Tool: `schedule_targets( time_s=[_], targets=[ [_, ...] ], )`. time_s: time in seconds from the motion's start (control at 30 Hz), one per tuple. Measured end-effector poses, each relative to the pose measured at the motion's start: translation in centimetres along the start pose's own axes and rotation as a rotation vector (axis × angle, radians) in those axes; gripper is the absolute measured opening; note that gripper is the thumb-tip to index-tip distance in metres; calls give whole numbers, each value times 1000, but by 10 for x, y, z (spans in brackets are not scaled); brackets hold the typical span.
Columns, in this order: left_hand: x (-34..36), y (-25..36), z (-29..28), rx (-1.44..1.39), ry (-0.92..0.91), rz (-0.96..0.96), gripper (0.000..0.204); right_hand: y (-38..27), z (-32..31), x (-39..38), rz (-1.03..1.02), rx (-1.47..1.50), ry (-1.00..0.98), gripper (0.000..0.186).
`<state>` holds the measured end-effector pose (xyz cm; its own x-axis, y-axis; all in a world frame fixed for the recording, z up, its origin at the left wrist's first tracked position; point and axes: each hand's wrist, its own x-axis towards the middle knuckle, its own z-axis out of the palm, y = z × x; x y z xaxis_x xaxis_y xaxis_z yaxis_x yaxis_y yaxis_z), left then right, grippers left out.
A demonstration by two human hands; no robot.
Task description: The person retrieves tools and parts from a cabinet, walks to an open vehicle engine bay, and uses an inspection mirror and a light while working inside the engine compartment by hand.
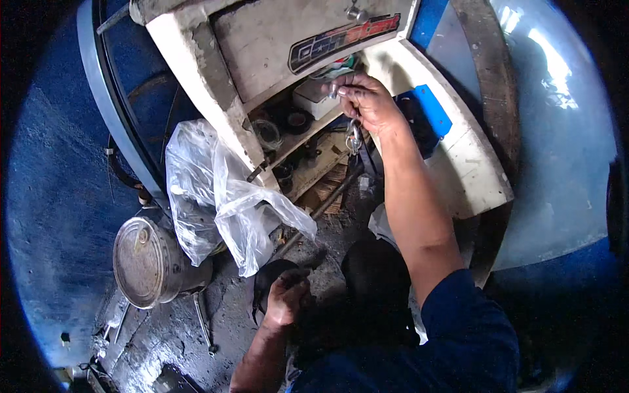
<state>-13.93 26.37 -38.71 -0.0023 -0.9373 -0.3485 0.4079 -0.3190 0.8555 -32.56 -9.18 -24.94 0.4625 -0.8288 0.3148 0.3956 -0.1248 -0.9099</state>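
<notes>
My right hand point(370, 105) is raised at the opening of a worn white cabinet point(452, 164), palm side partly in view. Thumb and fingertips pinch a small shiny metal piece point(333, 90), too small to name. Just below the hand hang linked metal rings point(354, 136); I cannot tell what they are fastened to. Low by my knee, my left hand point(287, 302) is curled with blackened fingers. Whatever it may hold is lost in the dark.
Rolls of tape point(296, 120) and a white box point(317, 98) fill the cabinet shelf. A clear plastic bag point(216, 190) hangs at its left side. A dirty metal drum point(141, 262) and a wrench point(204, 322) are on the floor. A blue panel point(429, 112) leans inside the cabinet.
</notes>
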Motion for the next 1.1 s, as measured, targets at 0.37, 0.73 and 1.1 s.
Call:
schedule_targets(
  time_s=[0.37, 0.73, 1.1],
  targets=[
    [66, 110, 98, -68, 81, 318, 16, -23, 24, -83, -4, 7, -62, 15],
    [99, 63, 124, 269, -352, 490, 40, -18, 35, -214, 280, -234, 221, 16],
    [158, 128, 197, 1058, -289, 816, 25, -48, -24, -305, 480, -396, 564, 16]
  ],
)
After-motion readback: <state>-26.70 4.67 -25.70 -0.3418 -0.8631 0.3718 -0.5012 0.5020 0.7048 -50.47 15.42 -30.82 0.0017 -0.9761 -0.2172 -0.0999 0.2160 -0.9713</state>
